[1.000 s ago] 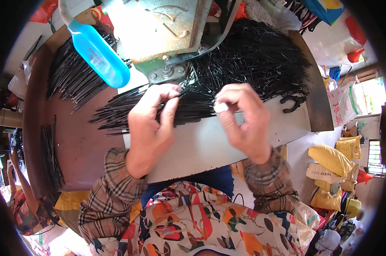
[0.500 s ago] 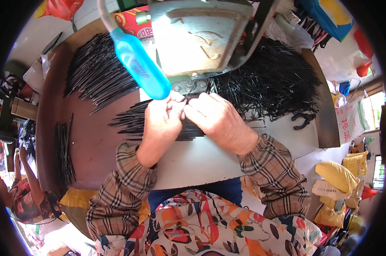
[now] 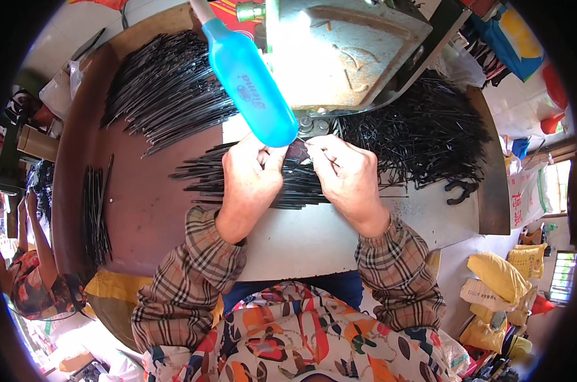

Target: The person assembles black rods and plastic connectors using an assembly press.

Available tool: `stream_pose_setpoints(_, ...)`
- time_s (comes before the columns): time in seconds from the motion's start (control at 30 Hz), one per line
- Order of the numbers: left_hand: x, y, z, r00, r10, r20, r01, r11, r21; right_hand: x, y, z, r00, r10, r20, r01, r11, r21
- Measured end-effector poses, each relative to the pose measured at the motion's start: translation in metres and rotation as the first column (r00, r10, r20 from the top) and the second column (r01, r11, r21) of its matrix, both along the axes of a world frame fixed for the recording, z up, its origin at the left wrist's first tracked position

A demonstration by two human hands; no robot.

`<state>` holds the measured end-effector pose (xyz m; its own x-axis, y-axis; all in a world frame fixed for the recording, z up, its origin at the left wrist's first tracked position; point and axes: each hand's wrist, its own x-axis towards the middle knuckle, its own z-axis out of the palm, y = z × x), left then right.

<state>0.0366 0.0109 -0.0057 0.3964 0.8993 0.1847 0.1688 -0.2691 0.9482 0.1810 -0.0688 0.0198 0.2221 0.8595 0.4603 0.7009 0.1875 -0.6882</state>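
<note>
Black strips lie heaped, finished share unclear, as right hand pinches a thin piece near left hand, its hold hidden.

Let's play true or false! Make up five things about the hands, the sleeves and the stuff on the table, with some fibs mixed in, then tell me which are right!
1. The left hand and the right hand are close together. True.
2. The sleeves are plain white. False: they are checked, with brown and dark lines.
3. Thin black strips lie in piles on the table. True.
4. The small black tool lies to the left of both hands. False: it lies to their right.
5. In this picture, the lower end of the long blue thing is right by the left hand's fingers. True.
</note>
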Motion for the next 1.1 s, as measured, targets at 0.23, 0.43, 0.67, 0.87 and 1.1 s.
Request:
stream_pose_setpoints(0.23,0.000,-0.005,0.010,0.996,0.079,-0.050,-0.075,0.994,0.076,-0.006,-0.004,-0.002,0.999,-0.046,-0.012,0.046,0.998,-0.031)
stream_pose_setpoints(0.43,0.002,-0.008,0.013,0.997,0.070,-0.022,-0.067,0.991,0.117,-0.007,-0.004,-0.004,0.995,-0.092,-0.041,0.092,0.996,0.004)
stream_pose_setpoints(0.67,0.000,-0.007,0.015,0.998,0.059,-0.020,-0.053,0.978,0.201,-0.008,-0.001,-0.007,0.981,-0.122,-0.151,0.112,0.991,-0.073)
stream_pose_setpoints(0.87,0.001,-0.007,0.016,0.999,0.040,0.021,-0.044,0.977,0.208,-0.007,0.002,-0.012,0.967,-0.123,-0.225,0.111,0.992,-0.064)
stream_pose_setpoints(1.1,0.006,0.002,0.011,0.999,0.029,0.026,-0.033,0.982,0.189,0.006,0.012,-0.020,0.913,-0.057,-0.403,0.047,0.998,-0.035)
